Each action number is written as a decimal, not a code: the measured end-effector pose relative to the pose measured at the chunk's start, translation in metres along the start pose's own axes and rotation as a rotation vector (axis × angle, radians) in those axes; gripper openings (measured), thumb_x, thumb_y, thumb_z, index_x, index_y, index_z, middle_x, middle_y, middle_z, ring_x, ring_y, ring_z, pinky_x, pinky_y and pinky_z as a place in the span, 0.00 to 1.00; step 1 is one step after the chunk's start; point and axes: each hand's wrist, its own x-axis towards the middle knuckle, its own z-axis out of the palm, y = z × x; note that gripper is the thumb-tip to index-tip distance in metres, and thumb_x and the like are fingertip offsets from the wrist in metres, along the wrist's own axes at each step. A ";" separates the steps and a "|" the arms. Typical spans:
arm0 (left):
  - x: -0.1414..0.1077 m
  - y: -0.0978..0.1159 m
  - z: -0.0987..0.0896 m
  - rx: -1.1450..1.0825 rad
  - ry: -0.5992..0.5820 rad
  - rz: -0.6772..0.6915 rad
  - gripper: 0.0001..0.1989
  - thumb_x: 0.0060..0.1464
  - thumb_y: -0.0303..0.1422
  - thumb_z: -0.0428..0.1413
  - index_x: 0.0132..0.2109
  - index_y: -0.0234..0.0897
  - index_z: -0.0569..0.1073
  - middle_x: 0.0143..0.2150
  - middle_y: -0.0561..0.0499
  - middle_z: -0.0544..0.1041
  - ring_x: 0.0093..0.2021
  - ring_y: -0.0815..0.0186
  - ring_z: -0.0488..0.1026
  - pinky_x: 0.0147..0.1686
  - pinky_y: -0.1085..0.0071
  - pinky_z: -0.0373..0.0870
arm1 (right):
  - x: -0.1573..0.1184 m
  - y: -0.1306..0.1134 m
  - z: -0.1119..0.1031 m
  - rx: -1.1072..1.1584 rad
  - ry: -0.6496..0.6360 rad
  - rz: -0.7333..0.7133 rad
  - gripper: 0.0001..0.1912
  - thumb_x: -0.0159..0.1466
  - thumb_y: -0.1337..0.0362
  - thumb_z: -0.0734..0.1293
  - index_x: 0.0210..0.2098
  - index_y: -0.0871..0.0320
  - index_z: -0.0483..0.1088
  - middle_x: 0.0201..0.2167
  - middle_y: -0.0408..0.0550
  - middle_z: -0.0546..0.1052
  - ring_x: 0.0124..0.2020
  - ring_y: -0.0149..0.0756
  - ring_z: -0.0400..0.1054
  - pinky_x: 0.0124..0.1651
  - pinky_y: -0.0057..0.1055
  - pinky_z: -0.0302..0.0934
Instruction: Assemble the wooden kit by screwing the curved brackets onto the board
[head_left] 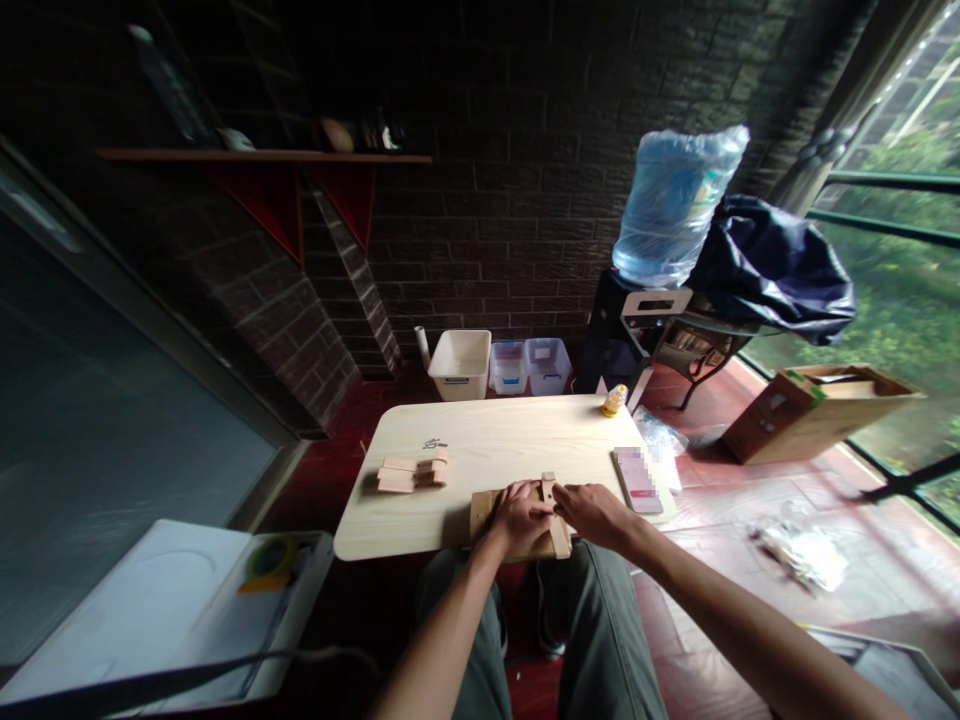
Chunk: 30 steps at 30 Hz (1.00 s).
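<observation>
At the table's near edge lies a flat wooden panel [481,508] with a narrow wooden strip [559,538] across its right part. My left hand [521,518] rests on the panel, its fingers reaching to the strip. My right hand [589,508] is closed at the strip, near a dark hole; anything between its fingertips is too small to make out. Several wooden pieces [412,473] lie together on the left of the table, with small dark metal parts [435,444] just behind them.
The pale table [480,430] also carries a phone [637,480] and a small yellow-capped bottle [614,401] at the right. Plastic bins [461,365] and a water dispenser [619,330] stand behind. A cardboard box [799,415] sits on the floor, right.
</observation>
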 end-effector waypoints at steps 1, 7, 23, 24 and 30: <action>0.000 0.000 0.000 -0.001 0.000 -0.001 0.09 0.55 0.37 0.60 0.42 0.53 0.83 0.62 0.51 0.72 0.65 0.54 0.62 0.66 0.50 0.56 | 0.000 0.000 0.000 0.001 -0.002 0.003 0.12 0.74 0.62 0.56 0.52 0.59 0.66 0.43 0.54 0.81 0.40 0.42 0.78 0.35 0.31 0.60; -0.001 0.002 -0.002 -0.010 -0.012 -0.018 0.08 0.55 0.38 0.60 0.41 0.53 0.83 0.63 0.51 0.71 0.66 0.53 0.62 0.66 0.50 0.56 | 0.000 -0.002 -0.003 0.007 -0.016 0.016 0.11 0.74 0.63 0.57 0.50 0.60 0.66 0.42 0.55 0.81 0.40 0.42 0.78 0.36 0.30 0.61; -0.001 0.002 -0.002 -0.009 -0.015 -0.022 0.07 0.55 0.38 0.60 0.40 0.52 0.83 0.63 0.51 0.71 0.66 0.54 0.61 0.66 0.51 0.56 | -0.001 -0.007 -0.007 -0.010 -0.030 0.001 0.13 0.72 0.63 0.56 0.52 0.58 0.66 0.45 0.55 0.81 0.41 0.42 0.78 0.37 0.30 0.60; -0.001 0.001 -0.001 -0.007 -0.013 -0.022 0.07 0.55 0.38 0.60 0.39 0.51 0.83 0.62 0.51 0.72 0.66 0.54 0.61 0.66 0.51 0.56 | 0.000 -0.008 -0.006 -0.009 -0.036 0.004 0.13 0.72 0.64 0.56 0.52 0.58 0.66 0.44 0.55 0.81 0.41 0.42 0.78 0.37 0.30 0.60; 0.000 0.000 0.000 0.006 -0.014 -0.040 0.05 0.52 0.37 0.61 0.35 0.48 0.83 0.63 0.50 0.72 0.66 0.53 0.62 0.66 0.52 0.57 | 0.004 -0.008 -0.004 0.009 -0.056 0.015 0.11 0.72 0.65 0.58 0.51 0.57 0.66 0.44 0.55 0.81 0.42 0.42 0.78 0.37 0.30 0.60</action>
